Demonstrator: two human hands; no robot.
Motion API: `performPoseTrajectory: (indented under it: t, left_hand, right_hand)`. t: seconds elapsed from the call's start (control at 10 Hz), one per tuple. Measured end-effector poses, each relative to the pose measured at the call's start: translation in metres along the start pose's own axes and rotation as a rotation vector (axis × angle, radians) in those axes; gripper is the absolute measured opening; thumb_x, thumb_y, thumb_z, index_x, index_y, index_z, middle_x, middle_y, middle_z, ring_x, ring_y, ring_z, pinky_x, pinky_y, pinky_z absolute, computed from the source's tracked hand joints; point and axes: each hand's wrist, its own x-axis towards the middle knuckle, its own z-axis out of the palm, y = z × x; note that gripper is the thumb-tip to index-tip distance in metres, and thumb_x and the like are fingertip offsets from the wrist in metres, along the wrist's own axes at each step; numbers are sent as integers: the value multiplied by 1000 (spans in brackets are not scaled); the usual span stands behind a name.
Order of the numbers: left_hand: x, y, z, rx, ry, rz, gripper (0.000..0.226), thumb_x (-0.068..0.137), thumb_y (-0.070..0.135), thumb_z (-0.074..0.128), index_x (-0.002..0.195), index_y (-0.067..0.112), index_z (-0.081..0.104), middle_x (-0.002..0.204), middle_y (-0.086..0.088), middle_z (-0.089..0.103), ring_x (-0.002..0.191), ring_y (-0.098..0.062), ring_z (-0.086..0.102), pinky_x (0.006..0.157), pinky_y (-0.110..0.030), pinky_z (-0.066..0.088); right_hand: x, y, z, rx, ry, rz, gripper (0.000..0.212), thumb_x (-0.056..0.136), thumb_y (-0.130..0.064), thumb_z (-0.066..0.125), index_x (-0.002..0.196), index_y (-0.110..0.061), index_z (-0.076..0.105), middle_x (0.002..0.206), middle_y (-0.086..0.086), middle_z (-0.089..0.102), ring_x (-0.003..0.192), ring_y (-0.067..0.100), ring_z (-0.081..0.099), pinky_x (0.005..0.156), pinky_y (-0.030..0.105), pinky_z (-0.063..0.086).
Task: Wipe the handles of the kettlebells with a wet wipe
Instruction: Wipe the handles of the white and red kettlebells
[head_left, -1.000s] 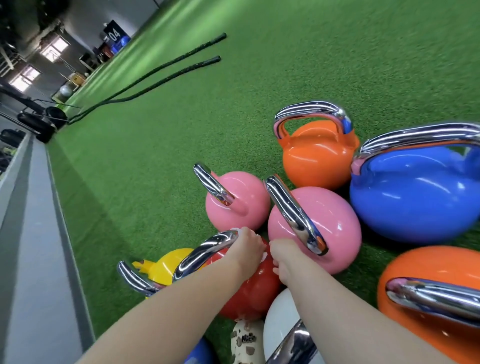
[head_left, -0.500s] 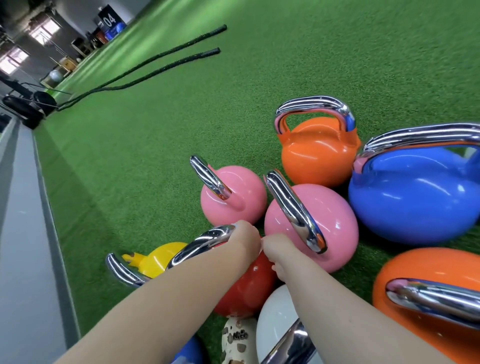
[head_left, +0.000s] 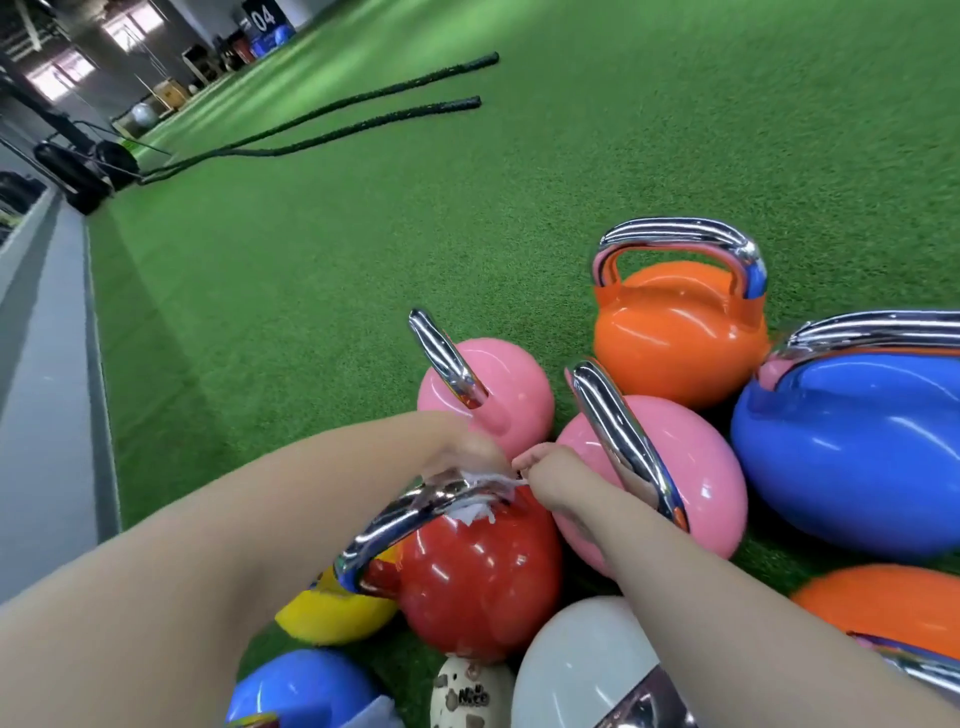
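A red kettlebell (head_left: 467, 587) stands among several coloured kettlebells on green turf. My left hand (head_left: 467, 454) curls over the far end of its chrome handle (head_left: 400, 519), with a white wet wipe (head_left: 480, 496) bunched between palm and metal. Close to the right, my right hand (head_left: 553, 480) has curled fingers and pinches the wipe's edge where it stretches off the handle. The fingertips of both hands are hidden.
Around it sit a small pink kettlebell (head_left: 506, 395), a bigger pink one (head_left: 696, 467), an orange one (head_left: 675, 338), a blue one (head_left: 857, 457), a white one (head_left: 576, 665) and a yellow one (head_left: 332, 616). Battle ropes (head_left: 363, 119) lie far off. A grey floor strip (head_left: 47, 415) runs along the left.
The view has swung closer over the red kettlebell. The white wipe now shows wrapped on the handle under my left hand, and my right hand has moved up to the wipe's edge.
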Motion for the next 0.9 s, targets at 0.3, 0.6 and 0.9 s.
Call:
performPoseTrajectory:
  t: [0.3,0.6,0.9]
  left_hand:
    - [19,-55,4,-407,-90,248,33,98,37,39,82,14,58,72,2,66,61,-10,61,59,-19,50]
    - [55,-33,-11,-218,-236,349,30,98,29,35,77,17,52,75,1,55,71,-17,51,68,-27,43]
    - [48,-61,-19,32,159,563,51,97,48,32,130,15,52,134,-2,51,118,-22,51,106,-39,36]
  right_hand:
    - [10,-29,11,-406,-115,-168,40,86,11,37,112,-2,66,107,11,63,90,13,46,63,17,38]
    - [6,-4,13,-523,-142,11,45,93,10,37,66,-16,61,46,-18,49,48,-6,45,52,7,35]
    - [9,-24,9,-738,-39,-80,20,90,-3,53,104,-1,67,88,12,63,78,14,50,46,14,31]
